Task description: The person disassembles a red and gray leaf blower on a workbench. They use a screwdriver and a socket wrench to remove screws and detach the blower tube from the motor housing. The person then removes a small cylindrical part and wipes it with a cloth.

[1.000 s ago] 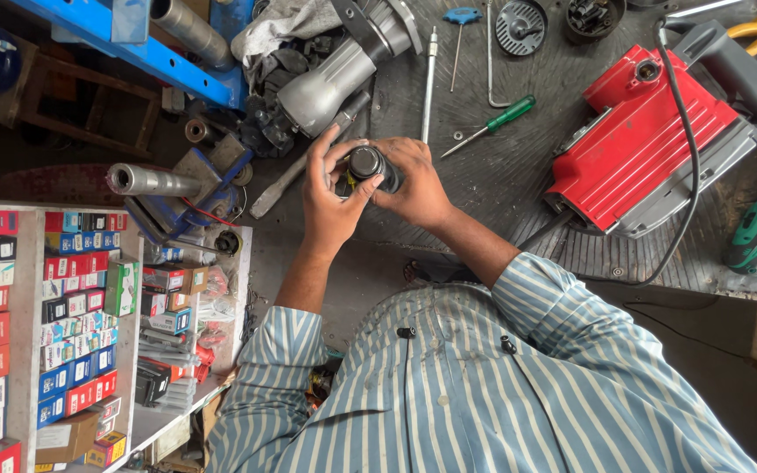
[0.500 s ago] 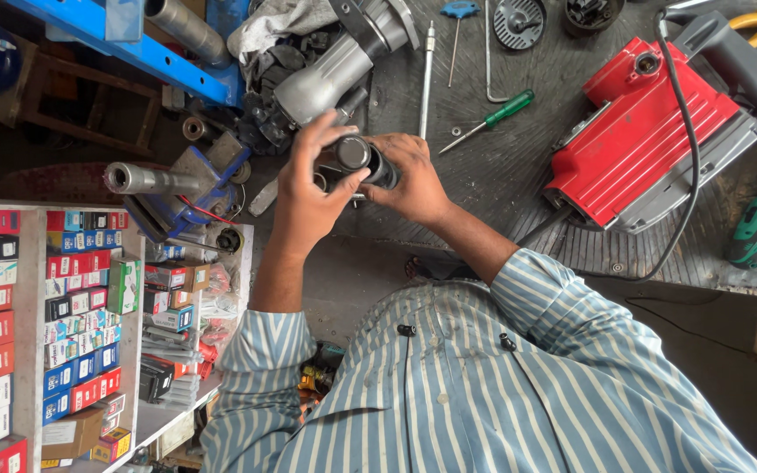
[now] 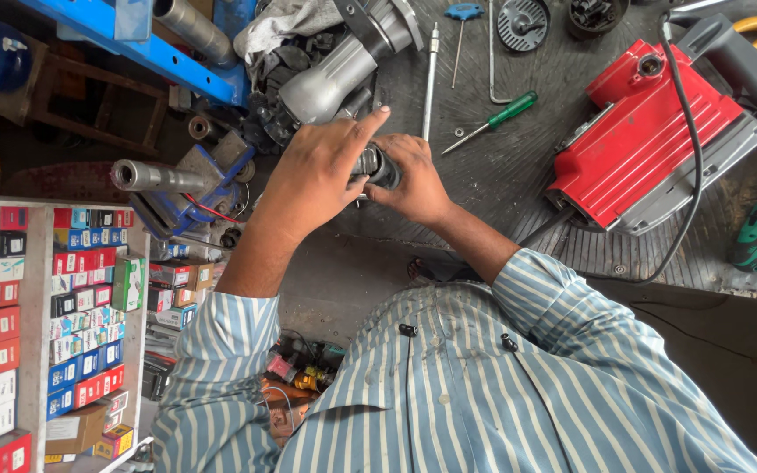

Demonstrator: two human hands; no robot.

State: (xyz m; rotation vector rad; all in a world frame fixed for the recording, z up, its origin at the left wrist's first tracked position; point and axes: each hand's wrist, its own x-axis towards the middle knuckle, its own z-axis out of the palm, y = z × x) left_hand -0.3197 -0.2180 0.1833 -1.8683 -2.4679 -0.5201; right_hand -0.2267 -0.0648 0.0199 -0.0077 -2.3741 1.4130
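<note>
Small dark cylindrical metal part (image 3: 377, 164) held between both our hands, above the grey workbench (image 3: 519, 193).

Our right hand (image 3: 412, 180) is wrapped closed around the part from below, and our left hand (image 3: 317, 171) clamps its top end, index finger stretched out toward the long steel rod (image 3: 431, 79) lying on the bench. Just beyond our hands lies a grey cast-metal power-tool housing (image 3: 335, 74); a green-handled screwdriver (image 3: 494, 120) rests near, to the right. Well apart on the right sits a red power tool with grey base (image 3: 650, 131) and black cable (image 3: 685, 131). At left, a shelf holds small red and blue cardboard boxes (image 3: 45, 324).
</note>
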